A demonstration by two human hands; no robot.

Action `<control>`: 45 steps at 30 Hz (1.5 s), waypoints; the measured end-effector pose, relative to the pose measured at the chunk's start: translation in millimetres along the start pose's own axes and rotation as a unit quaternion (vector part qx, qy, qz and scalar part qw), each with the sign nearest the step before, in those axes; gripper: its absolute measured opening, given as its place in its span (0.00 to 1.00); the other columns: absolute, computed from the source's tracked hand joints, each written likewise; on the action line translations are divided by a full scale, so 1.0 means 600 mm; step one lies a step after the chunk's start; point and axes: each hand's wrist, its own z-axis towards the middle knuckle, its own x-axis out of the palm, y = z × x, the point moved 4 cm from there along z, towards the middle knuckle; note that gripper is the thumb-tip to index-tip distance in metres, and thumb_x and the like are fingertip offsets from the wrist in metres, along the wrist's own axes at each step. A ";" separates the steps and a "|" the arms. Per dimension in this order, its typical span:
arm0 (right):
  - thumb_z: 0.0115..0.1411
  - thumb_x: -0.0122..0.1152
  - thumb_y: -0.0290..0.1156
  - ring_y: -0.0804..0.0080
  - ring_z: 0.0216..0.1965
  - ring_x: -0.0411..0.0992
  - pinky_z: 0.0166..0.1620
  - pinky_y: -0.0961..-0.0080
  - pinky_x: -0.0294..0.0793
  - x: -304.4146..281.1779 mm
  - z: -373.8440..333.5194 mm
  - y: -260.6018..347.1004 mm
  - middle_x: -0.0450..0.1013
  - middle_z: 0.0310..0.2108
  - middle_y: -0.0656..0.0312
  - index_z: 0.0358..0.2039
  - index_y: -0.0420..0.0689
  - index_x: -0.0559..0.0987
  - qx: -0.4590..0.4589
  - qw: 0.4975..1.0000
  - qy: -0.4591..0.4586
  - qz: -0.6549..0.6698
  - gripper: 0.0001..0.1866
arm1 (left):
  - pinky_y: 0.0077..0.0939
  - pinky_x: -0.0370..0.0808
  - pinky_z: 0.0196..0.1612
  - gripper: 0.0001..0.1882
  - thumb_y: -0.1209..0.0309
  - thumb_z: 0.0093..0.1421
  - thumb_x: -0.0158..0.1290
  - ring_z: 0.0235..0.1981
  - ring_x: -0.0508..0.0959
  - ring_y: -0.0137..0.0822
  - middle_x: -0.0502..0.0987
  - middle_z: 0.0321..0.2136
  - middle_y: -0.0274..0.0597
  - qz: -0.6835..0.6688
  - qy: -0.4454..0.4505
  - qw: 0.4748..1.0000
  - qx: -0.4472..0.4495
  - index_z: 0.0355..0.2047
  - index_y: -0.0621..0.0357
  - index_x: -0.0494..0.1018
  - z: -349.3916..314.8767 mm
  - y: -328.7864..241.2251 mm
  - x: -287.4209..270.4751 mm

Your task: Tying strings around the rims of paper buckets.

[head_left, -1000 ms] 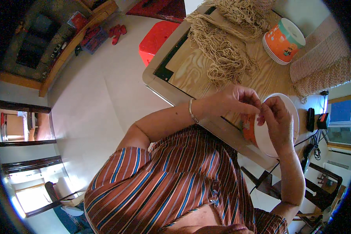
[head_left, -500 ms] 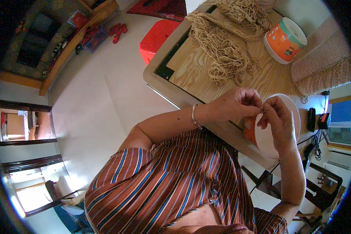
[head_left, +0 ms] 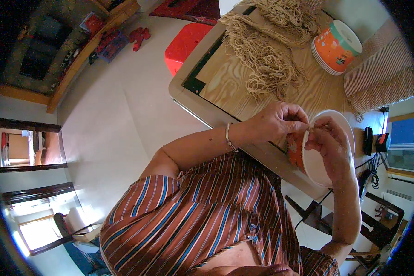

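Bringing their fingertips close together, the person's 2 hands meet over the rim of an open tub. The left hand (head_left: 280, 120) has its thumb and forefinger drawn nearly together and its other fingers curled; the right hand (head_left: 334, 145) has bent, somewhat blurred fingers just beside them. Whether either grasps something fine, such as a strand, is too small to tell.

Directly beneath, the tub (head_left: 296, 154), orange outside and white inside, shows its wide mouth at the table's edge, partly covered by the right hand; what bears its weight is hidden. Around the left wrist is a pale metal bangle (head_left: 227, 138), and below the forearm spreads a brown shirt (head_left: 184, 221) with blue, white and black stripes.

Farther out, a loose tangle of tan yarn (head_left: 273, 66) lies on the wood-grained table (head_left: 218, 87), well apart from the fingertips, with a 2nd heap of yarn (head_left: 287, 16) beyond it. To the right stand a stack of orange tubs (head_left: 331, 49) with a green band and, near it, a striped cloth (head_left: 382, 73) with a fringed edge. Dark cables (head_left: 375, 177) hang past the table's right side.

Across the table's left corner is a red stool (head_left: 186, 46); on the pale floor (head_left: 108, 106) beyond lie red slippers (head_left: 139, 37) near a blue crate (head_left: 112, 48).
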 end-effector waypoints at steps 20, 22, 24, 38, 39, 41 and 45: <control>0.57 0.58 0.22 0.74 0.32 0.75 0.36 0.77 0.75 0.011 -0.009 0.005 0.74 0.31 0.60 0.35 0.39 0.73 -0.188 0.956 0.001 -0.227 0.05 | 0.15 0.72 0.27 0.10 0.66 0.61 0.54 0.24 0.75 0.22 0.77 0.27 0.33 -0.081 0.007 0.996 -0.033 0.38 0.59 0.73 0.000 0.002 0.004; 0.58 0.58 0.22 0.73 0.34 0.76 0.35 0.77 0.76 0.016 -0.012 0.011 0.75 0.33 0.59 0.36 0.38 0.74 -0.247 0.915 -0.021 -0.318 0.06 | 0.16 0.72 0.27 0.10 0.67 0.61 0.54 0.24 0.75 0.22 0.77 0.27 0.33 -0.081 0.009 0.996 -0.035 0.38 0.60 0.73 0.002 0.001 0.003; 0.58 0.58 0.22 0.74 0.34 0.76 0.34 0.77 0.76 0.016 -0.011 0.010 0.75 0.32 0.59 0.36 0.38 0.74 -0.238 0.922 -0.023 -0.306 0.05 | 0.16 0.72 0.27 0.10 0.67 0.61 0.54 0.24 0.75 0.22 0.77 0.27 0.33 -0.070 0.017 0.997 -0.032 0.38 0.60 0.73 0.004 0.000 0.000; 0.62 0.54 0.28 0.77 0.21 0.73 0.26 0.79 0.72 -0.006 0.007 0.005 0.73 0.23 0.59 0.32 0.37 0.73 -0.126 0.952 0.016 -0.278 0.07 | 0.16 0.72 0.26 0.12 0.64 0.62 0.54 0.24 0.73 0.21 0.75 0.26 0.32 0.067 0.053 0.996 -0.012 0.39 0.61 0.73 0.013 -0.016 -0.004; 0.63 0.53 0.29 0.77 0.20 0.71 0.24 0.79 0.71 -0.003 0.007 0.008 0.72 0.22 0.60 0.32 0.37 0.73 -0.103 0.966 0.022 -0.236 0.08 | 0.16 0.72 0.28 0.12 0.64 0.61 0.55 0.25 0.73 0.20 0.75 0.27 0.31 0.078 0.052 0.996 -0.005 0.39 0.61 0.73 0.013 -0.012 -0.004; 0.63 0.53 0.30 0.77 0.19 0.70 0.23 0.79 0.70 -0.001 0.007 0.009 0.71 0.21 0.61 0.31 0.37 0.73 -0.079 0.977 0.028 -0.195 0.09 | 0.16 0.72 0.30 0.12 0.64 0.61 0.55 0.26 0.73 0.20 0.75 0.27 0.30 0.089 0.050 0.995 0.001 0.39 0.61 0.72 0.014 -0.005 -0.005; 0.63 0.52 0.31 0.78 0.17 0.67 0.21 0.81 0.68 0.002 0.006 0.014 0.69 0.19 0.64 0.31 0.39 0.73 -0.050 0.984 0.013 -0.171 0.09 | 0.17 0.71 0.36 0.12 0.64 0.60 0.56 0.31 0.72 0.20 0.75 0.29 0.30 0.106 0.051 0.993 0.003 0.38 0.60 0.72 0.012 -0.010 -0.001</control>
